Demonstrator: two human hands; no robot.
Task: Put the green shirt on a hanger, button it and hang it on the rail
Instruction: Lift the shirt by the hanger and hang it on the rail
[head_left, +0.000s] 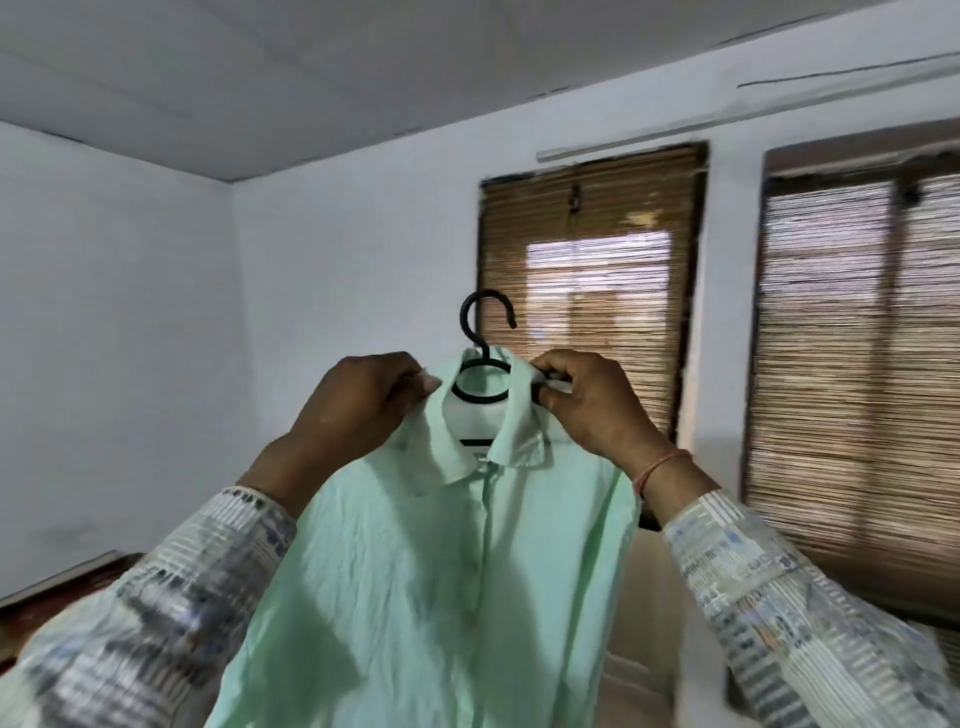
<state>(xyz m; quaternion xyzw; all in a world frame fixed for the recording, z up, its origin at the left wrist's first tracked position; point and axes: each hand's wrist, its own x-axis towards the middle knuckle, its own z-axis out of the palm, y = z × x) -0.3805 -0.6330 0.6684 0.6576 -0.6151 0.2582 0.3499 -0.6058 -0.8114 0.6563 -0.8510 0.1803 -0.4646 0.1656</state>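
The pale green shirt (415, 571) hangs in front of me on a black hanger (480, 364), held up at head height. The hanger's hook sticks up free above the collar, caught on nothing. The front placket looks closed down the middle. My left hand (358, 405) pinches the left shoulder of the shirt beside the collar. My right hand (587, 400) pinches the right side of the collar, together with the hanger arm beneath it. No rail shows in view.
White walls and ceiling surround me. Two windows with brown bamboo blinds (587, 291) stand behind the shirt to the right. A dark wooden edge (62, 587) lies low at the left.
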